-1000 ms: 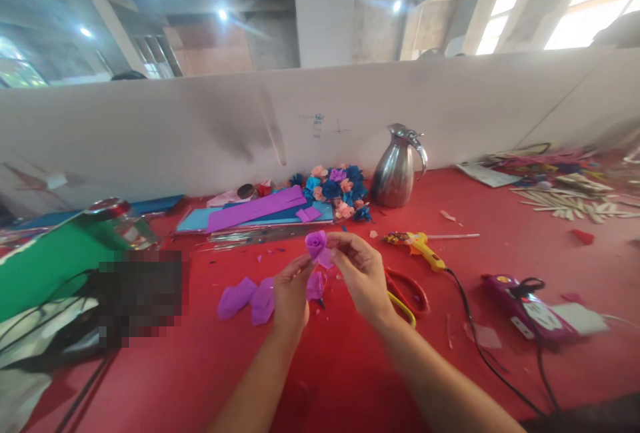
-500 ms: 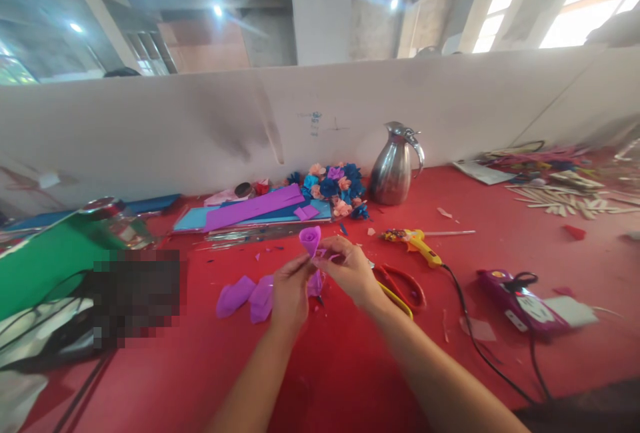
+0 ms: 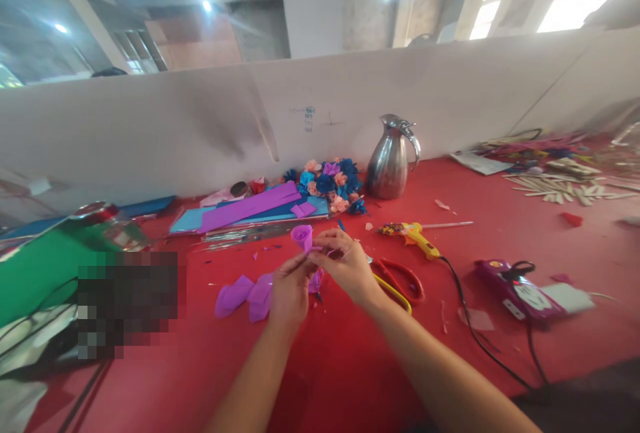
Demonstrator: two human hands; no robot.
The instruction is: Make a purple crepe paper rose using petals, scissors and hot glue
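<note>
Pinching the narrow base of a rolled purple paper flower [image 3: 302, 237], the left hand [image 3: 291, 283] had its thumb and fingertips closed together, with the spiral end of the bloom facing up. The right hand [image 3: 347, 266] met it from about four o'clock, its fingers also drawn together on a bit of purple paper at that base. The flower was above the red table [image 3: 325, 380], in front of the person.

With the flower as the clock's centre, loose purple petals [image 3: 250, 294] lay at about eight o'clock, and another purple piece showed partly behind the hands near five. At ten lay a long purple paper strip [image 3: 250, 206] on blue sheets. A cluster of paper flowers [image 3: 330, 180] in blue, peach and purple sat at one o'clock, just beside a metal jug [image 3: 387, 160] at two. A yellow glue gun [image 3: 423, 243] lay at three, with red and yellow handles [image 3: 415, 290] near it at four. Farther out, between three and four, was a purple power strip [image 3: 510, 286].
</note>
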